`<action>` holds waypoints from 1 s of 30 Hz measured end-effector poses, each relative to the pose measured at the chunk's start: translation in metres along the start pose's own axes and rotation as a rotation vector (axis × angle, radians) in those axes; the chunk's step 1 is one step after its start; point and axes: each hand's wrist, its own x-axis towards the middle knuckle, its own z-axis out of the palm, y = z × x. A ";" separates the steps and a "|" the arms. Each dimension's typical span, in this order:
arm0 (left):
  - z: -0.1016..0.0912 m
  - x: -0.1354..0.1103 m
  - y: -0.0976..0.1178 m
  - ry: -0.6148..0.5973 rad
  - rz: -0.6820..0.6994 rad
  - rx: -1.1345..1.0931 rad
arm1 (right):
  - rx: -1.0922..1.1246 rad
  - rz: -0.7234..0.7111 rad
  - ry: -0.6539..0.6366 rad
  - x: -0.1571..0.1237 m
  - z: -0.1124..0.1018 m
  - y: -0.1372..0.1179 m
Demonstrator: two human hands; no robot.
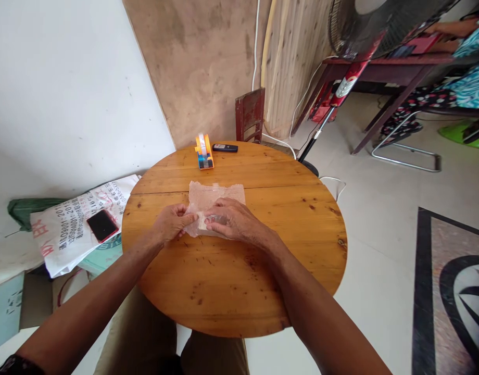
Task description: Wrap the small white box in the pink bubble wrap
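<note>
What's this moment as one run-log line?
left hand: holding left edge of translucent sheet | right hand: over white item | tape dispenser: farther back on table

**Occlusions and cut edges around the round desk**

The right hand (234, 219) covers part of the pale packet (202, 223), whose red mark is too small to read. Both forearms (95, 291) leave by the lower edge. The round desk (243, 297) hides the lower part of the wooden chair (250, 112). The fan head (354, 36) is cut off above; the seated person (474, 86) and floor inlay (454, 276), at right.
</note>
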 end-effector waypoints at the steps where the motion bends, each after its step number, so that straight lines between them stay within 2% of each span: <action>1: 0.002 0.000 0.001 0.013 0.010 -0.002 | 0.001 0.001 -0.001 0.000 0.000 0.000; 9: 0.020 -0.006 0.011 0.109 0.110 -0.014 | -0.030 -0.027 -0.019 0.000 -0.002 -0.002; 15: 0.027 -0.010 0.017 0.099 0.119 0.075 | -0.036 -0.065 -0.056 0.001 -0.005 -0.001; 22: 0.012 -0.021 0.030 -0.126 0.069 0.072 | -0.063 -0.021 0.003 0.001 0.000 0.001; 26: 0.014 -0.021 0.031 -0.136 0.198 0.340 | -0.037 0.001 0.024 0.000 0.001 0.005; 30: 0.021 -0.016 0.019 0.025 0.459 0.636 | 0.073 0.040 0.010 -0.001 -0.004 0.008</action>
